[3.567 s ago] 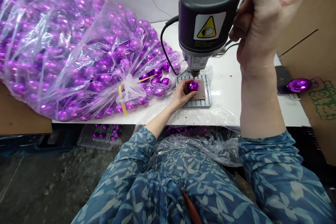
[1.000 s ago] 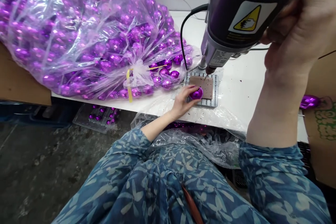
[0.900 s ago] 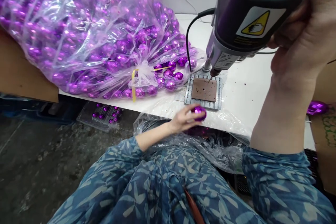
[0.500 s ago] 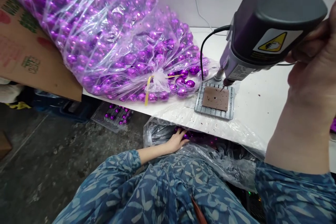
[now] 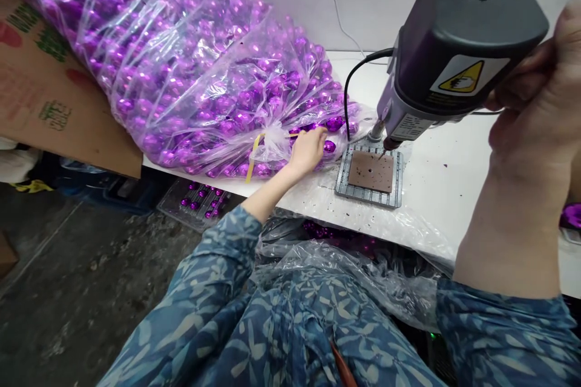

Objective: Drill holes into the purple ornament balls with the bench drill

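Observation:
My left hand reaches to the mouth of a big clear bag of shiny purple balls, its fingers curled over loose purple balls at the bag's opening. Whether it grips one is hidden by the hand. My right hand is raised at the right, fingers wrapped round the lever of a small grey bench drill. The drill bit hangs just above a brown pad on a grey grid plate, which is bare.
The white table carries dark specks and plastic sheet at its front edge. A plastic-lined bin with purple balls sits below the table by my lap. Cardboard lies left. A tray of balls rests on the floor.
My left hand took the drilled ball off the pad, lowered it into the bin under the table, then rose to the bag's opening. The drill head has lifted from the pad.

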`<state>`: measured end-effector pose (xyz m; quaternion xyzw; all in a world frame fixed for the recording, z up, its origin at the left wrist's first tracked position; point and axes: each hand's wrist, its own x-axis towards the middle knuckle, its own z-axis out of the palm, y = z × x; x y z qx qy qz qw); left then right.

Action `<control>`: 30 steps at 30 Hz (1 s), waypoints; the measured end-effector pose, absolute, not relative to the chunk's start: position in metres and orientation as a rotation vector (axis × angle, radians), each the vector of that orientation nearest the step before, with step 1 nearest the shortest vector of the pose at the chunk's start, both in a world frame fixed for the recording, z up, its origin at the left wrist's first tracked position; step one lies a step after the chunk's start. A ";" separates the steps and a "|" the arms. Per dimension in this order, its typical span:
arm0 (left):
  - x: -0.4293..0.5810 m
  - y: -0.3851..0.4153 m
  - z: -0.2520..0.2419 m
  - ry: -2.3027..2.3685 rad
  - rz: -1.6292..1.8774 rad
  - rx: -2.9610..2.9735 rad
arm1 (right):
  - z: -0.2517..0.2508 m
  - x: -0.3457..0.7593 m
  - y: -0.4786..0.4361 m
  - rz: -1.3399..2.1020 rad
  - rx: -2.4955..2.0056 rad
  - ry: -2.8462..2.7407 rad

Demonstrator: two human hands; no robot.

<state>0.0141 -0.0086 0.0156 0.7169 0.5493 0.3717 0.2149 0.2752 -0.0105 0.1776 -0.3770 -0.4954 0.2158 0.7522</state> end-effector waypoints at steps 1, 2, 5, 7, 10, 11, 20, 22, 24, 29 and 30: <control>0.016 0.013 0.010 1.635 0.997 2.007 | 0.177 0.275 -0.009 0.462 -0.763 -1.094; 0.020 0.029 0.003 1.708 0.932 2.042 | 0.176 0.275 -0.008 0.449 -0.708 -1.100; 0.033 0.051 -0.016 1.758 0.716 2.203 | 0.174 0.276 -0.003 0.420 -0.663 -1.108; 0.041 0.048 -0.022 1.742 0.617 2.297 | 0.172 0.277 -0.002 0.400 -0.659 -1.104; 0.047 0.038 -0.024 1.756 0.493 2.328 | 0.171 0.277 -0.001 0.396 -0.654 -1.121; 0.046 0.036 -0.023 1.761 0.460 2.310 | 0.170 0.277 -0.001 0.396 -0.643 -1.126; -0.004 0.042 0.000 1.317 1.213 1.732 | 0.173 0.275 -0.004 0.430 -0.637 -1.102; -0.008 0.032 0.017 1.126 1.254 1.504 | 0.174 0.275 -0.006 0.437 -0.632 -1.105; -0.004 0.017 0.035 0.977 1.259 1.186 | 0.174 0.276 -0.007 0.434 -0.647 -1.107; 0.023 -0.016 0.053 0.842 1.180 0.654 | 0.176 0.275 -0.011 0.450 -0.692 -1.124; 0.028 -0.020 0.050 0.836 1.154 0.630 | 0.176 0.275 -0.011 0.451 -0.695 -1.130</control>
